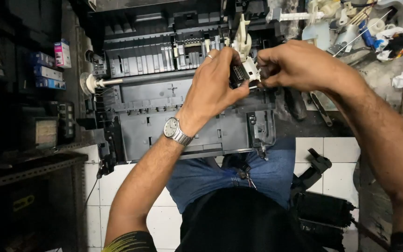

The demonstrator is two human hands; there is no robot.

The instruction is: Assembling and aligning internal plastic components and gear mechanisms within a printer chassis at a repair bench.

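Small black part (239,74) pinched between left hand (213,84) and right hand (295,63), both clamped on it. Held just above printer chassis (164,112), near white bracket (242,37). Long axis roughly upright; left hand covers more of it.
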